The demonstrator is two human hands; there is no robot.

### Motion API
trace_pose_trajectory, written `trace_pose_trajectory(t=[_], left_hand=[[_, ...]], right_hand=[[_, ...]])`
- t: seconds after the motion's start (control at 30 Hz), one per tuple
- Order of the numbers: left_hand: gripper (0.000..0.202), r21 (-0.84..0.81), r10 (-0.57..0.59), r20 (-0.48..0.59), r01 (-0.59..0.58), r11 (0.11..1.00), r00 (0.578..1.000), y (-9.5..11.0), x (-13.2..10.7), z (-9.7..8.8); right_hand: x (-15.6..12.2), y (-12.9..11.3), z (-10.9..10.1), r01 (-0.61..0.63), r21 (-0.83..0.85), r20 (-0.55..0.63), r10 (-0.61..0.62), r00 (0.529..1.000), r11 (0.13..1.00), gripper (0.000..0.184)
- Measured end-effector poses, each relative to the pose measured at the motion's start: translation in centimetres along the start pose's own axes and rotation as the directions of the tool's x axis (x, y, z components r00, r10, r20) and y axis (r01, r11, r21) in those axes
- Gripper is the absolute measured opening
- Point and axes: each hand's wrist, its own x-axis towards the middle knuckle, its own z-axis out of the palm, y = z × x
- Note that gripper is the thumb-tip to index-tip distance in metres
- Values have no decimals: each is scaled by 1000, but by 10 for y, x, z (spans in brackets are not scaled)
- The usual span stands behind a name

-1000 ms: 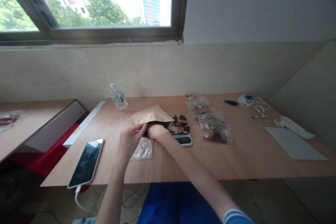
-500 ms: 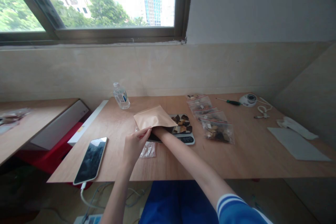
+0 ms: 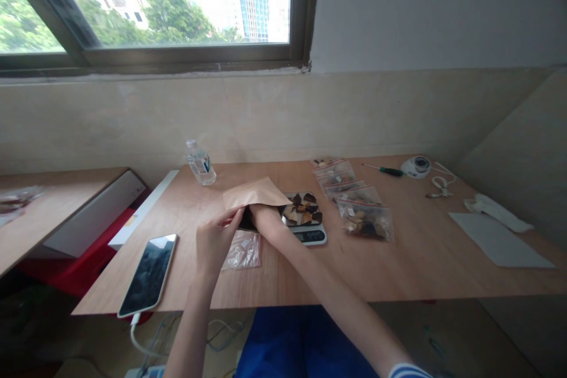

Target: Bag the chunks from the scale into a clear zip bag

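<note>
A brown paper bag (image 3: 257, 191) is held tilted over the table, its mouth facing me. My left hand (image 3: 218, 236) pinches the bag's edge at the left of the opening. Inside the mouth is my right hand (image 3: 264, 220); its fingers are hidden by the paper. Just to the right, partly behind the bag, a kitchen scale (image 3: 312, 236) carries several dark brown and tan dried pieces (image 3: 303, 209). Under the bag and my left hand lies a clear zip bag (image 3: 243, 250), seemingly flat.
Several filled zip bags (image 3: 365, 221) lie right of the scale. Behind them are a screwdriver (image 3: 390, 171) and a white dome camera (image 3: 416, 167). A water bottle (image 3: 201, 163) stands at the back left, a plugged-in phone (image 3: 149, 274) near the front left edge. White sheet (image 3: 496, 239) at right.
My right hand has drawn back partway, so more of it shows at the bag's mouth. The bag and my left hand have shifted slightly left, uncovering more of the clear zip bag.
</note>
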Motion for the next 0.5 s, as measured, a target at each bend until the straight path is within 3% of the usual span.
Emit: trace_pose_trajectory(t=[0.1,0.23,0.3,0.37,0.5], left_hand=[[27,111,9,-64,-2,994,998,6,8,-4],[28,197,-2,-120,26,980,993,11,26,-6],[29,160,-29,-119,48,986,992,11,38,-7],[32,59,-62,-119,69,996,991,8,50,-5],[38,-179,-79,-156,50,982,985,4,68,3]], right_hand=[[-18,-10,-13,-46,-84,28,48,998,995,23],[-39,-14,-53,-6,-107,-126,-8,992,994,17],[-49,-1,-72,-20,25,-204,25,979,999,15],[-58,23,-81,-39,182,-189,74,979,983,14],[-70,76,-60,-146,220,-51,161,986,964,11]])
